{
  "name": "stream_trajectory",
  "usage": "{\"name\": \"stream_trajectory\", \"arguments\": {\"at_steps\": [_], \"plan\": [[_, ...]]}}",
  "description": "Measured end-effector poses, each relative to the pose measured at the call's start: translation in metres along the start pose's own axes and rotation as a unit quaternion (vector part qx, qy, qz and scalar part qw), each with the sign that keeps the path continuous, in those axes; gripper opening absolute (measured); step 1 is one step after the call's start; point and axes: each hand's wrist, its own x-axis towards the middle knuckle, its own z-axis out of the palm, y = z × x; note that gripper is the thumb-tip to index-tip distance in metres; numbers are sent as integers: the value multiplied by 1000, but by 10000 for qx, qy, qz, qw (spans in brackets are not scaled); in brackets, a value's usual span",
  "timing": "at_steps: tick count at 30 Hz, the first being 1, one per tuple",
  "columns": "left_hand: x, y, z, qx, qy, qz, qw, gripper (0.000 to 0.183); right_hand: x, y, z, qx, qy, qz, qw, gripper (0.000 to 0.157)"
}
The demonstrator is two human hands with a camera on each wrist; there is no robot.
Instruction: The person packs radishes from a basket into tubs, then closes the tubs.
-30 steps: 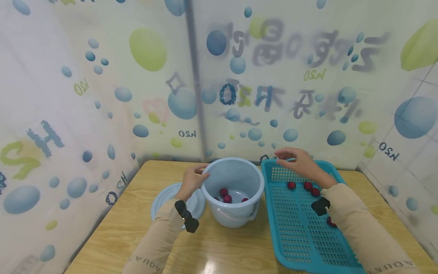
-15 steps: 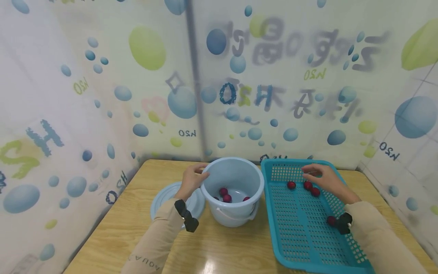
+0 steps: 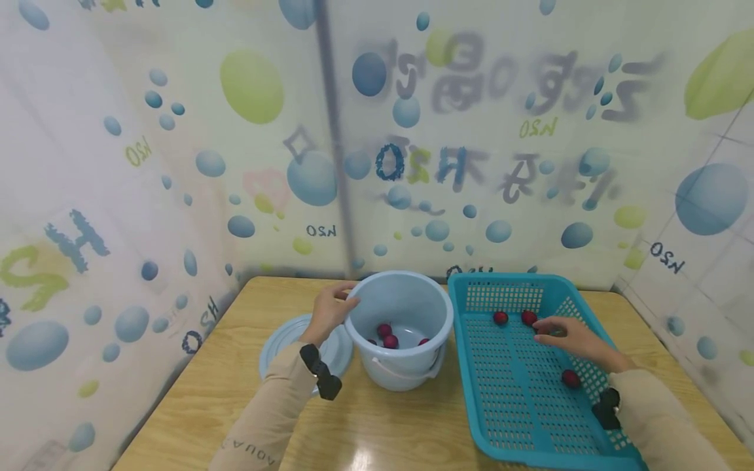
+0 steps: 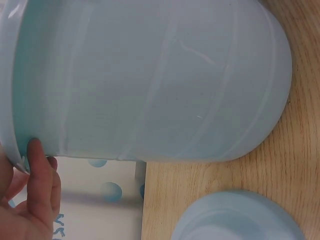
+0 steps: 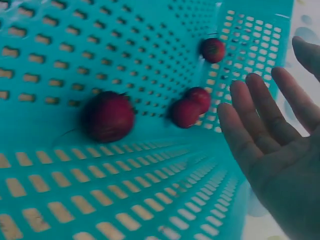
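Note:
My left hand [image 3: 330, 312] pinches the left rim of a light blue bucket [image 3: 406, 366]; the left wrist view shows fingers [image 4: 40, 180] against the outer wall just under the lip. Inside the bucket lie several round red radishes [image 3: 391, 341]. My right hand [image 3: 574, 339] hovers over a turquoise perforated basket [image 3: 480, 418], fingers spread with nothing between them in the right wrist view. Close to its fingertips is a radish [image 3: 529, 318], and another partly hides behind the hand. One more radish [image 3: 500, 318] lies at the back, and a separate radish [image 3: 570, 379] lies nearer the wrist.
A light blue round lid [image 3: 283, 340] lies on the wooden table [image 3: 218, 392] left of the bucket, partly under my left forearm. The bucket's handle [image 3: 400, 375] hangs down in front. A patterned wall covering [image 3: 501, 163] stands directly behind the table.
My right hand has moved right from the basket's back left edge, then lower and nearer toward the radishes. My left hand keeps its hold on the bucket rim.

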Motion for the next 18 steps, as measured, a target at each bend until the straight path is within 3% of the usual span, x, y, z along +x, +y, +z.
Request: {"name": "stream_trajectory", "arguments": {"at_steps": [18], "plan": [[0, 1, 1, 9, 9, 37, 10000, 32, -11, 31, 17, 23, -349, 994, 9944, 45]]}}
